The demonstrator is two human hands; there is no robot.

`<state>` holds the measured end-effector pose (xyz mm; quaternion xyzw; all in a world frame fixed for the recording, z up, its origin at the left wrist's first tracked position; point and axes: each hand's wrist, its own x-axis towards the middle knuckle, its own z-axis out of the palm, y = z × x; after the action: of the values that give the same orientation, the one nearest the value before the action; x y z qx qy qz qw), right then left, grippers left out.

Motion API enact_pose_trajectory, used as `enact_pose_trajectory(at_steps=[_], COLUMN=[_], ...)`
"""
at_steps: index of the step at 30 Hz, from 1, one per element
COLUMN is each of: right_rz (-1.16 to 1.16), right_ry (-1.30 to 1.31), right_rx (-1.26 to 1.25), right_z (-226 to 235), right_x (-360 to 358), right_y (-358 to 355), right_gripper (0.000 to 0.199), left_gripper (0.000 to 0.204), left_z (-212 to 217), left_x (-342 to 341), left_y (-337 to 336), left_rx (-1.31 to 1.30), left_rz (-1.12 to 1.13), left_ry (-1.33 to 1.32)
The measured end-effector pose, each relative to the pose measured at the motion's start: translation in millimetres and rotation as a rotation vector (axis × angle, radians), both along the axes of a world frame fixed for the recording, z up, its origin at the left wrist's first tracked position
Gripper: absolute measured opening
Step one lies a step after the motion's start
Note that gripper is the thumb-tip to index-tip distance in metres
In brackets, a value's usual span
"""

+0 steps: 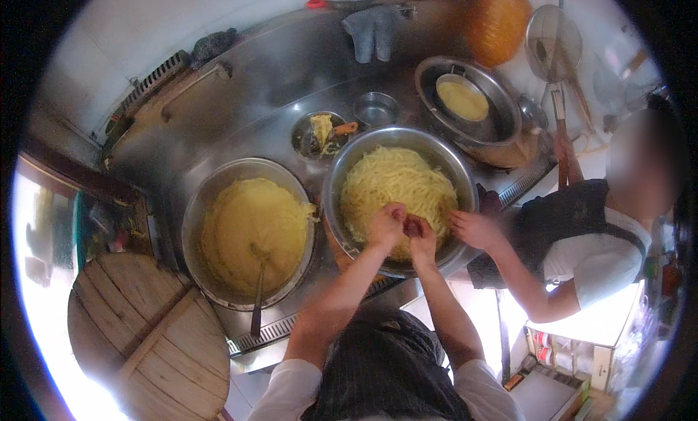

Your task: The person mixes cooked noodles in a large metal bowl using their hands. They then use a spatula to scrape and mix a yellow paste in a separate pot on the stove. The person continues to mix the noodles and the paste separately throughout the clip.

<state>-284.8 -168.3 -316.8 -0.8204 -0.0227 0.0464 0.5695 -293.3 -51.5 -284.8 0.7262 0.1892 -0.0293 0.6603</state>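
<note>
A wide metal basin point(336, 166) in front of me holds a heap of pale yellow strips point(396, 175), like noodles or shreds. Over the near part of the heap, my left hand point(387, 225) and my right hand point(423, 243) are close together with curled fingers. A small dark reddish lump point(413, 227) shows between them, at the fingers of my right hand; its kind is unclear. What the left fingers pinch, if anything, is hidden. From the right, a co-worker's hand point(476, 230) reaches to the basin's rim.
Left stands a pot point(190, 235) of yellow batter-like mass with a ladle point(259, 290) in it. A round wooden lid point(145, 334) lies nearer. Behind are a small pan point(302, 141), a metal bowl point(375, 109) and a large basin point(429, 75). The co-worker holds a long-handled strainer point(554, 43).
</note>
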Motion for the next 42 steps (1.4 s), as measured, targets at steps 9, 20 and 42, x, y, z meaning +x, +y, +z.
enact_pose_trajectory(at_steps=[9, 20, 42], right_rz=[-0.173, 0.290, 0.437], right_ry=[0.511, 0.612, -0.096], right_rx=[1.070, 1.046, -0.543], right_z=[92.9, 67.2, 107.2], right_x=[6.9, 48.3, 42.0], right_y=[24.5, -27.7, 8.7], right_gripper=[0.041, 0.033, 0.024], left_gripper=[0.073, 0.074, 0.035], left_z=[27.5, 53.3, 74.4], left_x=[13.6, -18.5, 3.8], left_y=[-34.7, -24.0, 34.3], left_rx=[0.182, 0.870, 0.605], left_rz=[-0.162, -0.671, -0.413], left_ry=[-0.257, -0.492, -0.316])
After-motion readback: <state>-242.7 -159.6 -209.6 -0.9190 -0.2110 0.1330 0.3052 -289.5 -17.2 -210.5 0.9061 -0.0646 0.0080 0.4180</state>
